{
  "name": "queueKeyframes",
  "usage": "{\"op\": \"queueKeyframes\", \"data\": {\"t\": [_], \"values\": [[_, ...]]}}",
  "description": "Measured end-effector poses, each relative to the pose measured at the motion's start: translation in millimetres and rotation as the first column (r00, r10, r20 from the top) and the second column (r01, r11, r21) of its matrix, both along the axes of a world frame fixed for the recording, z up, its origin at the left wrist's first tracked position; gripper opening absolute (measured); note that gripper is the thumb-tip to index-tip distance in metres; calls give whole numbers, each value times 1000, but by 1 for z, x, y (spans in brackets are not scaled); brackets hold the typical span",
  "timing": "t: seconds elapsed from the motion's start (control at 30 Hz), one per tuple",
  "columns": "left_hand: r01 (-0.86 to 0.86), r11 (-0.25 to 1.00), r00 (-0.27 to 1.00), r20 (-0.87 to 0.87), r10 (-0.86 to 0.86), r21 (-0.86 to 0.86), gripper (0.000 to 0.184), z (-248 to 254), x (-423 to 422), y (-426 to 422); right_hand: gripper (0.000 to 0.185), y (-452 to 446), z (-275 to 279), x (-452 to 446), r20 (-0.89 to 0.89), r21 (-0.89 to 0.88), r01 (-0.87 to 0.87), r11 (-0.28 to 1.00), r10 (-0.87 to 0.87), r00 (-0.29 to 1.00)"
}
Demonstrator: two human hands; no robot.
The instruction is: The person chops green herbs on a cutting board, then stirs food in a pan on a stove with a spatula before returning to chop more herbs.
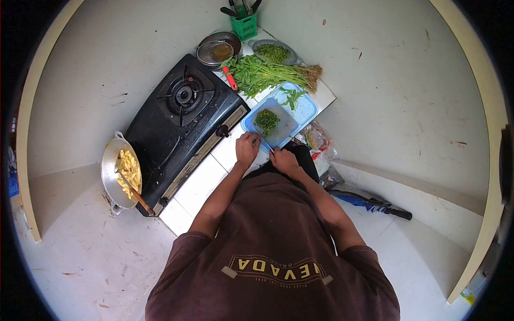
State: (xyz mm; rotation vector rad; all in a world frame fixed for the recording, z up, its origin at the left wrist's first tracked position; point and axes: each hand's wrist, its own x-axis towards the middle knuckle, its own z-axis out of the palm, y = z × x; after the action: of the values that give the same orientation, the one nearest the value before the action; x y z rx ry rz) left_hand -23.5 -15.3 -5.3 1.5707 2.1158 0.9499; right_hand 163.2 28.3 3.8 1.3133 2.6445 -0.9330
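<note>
My right hand is closed around a knife, whose thin blade points up and left over the near edge of a cutting board. Beside the blade, my left hand has its fingers curled together at the board's left corner. What it pinches is mostly hidden, with a hint of green at the fingertips. Chopped greens lie heaped on the board. Under the board is a light blue tray, with some loose leaves at its far end.
A bunch of rooted leafy greens lies beyond, with a red-handled tool. To the left are a black gas stove and a pan of yellow pieces. Behind stand a strainer, a plate of chopped greens and a green basket.
</note>
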Motion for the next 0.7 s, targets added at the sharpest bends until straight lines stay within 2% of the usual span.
{"op": "queueKeyframes", "data": {"t": [0.1,0.2,0.3,0.6,0.7], "values": [[61,998,992,-110,-58,25,9,2,-2,-2,44,5,-8,-12,-29,48,6,999,-5,1000],[113,994,986,-124,-112,-4,11,2,-5,-5,44,5,-7,-13,-7,46,19,999,-18,1000],[63,998,996,-66,-63,-15,11,1,-4,-6,44,1,-2,-3,-10,17,35,999,-34,999],[112,993,988,-105,-116,-43,9,6,-5,9,45,5,6,5,-2,1,55,999,-55,999],[83,996,991,-107,-82,7,10,4,-2,9,45,5,3,7,0,-14,42,999,-42,999]]}}
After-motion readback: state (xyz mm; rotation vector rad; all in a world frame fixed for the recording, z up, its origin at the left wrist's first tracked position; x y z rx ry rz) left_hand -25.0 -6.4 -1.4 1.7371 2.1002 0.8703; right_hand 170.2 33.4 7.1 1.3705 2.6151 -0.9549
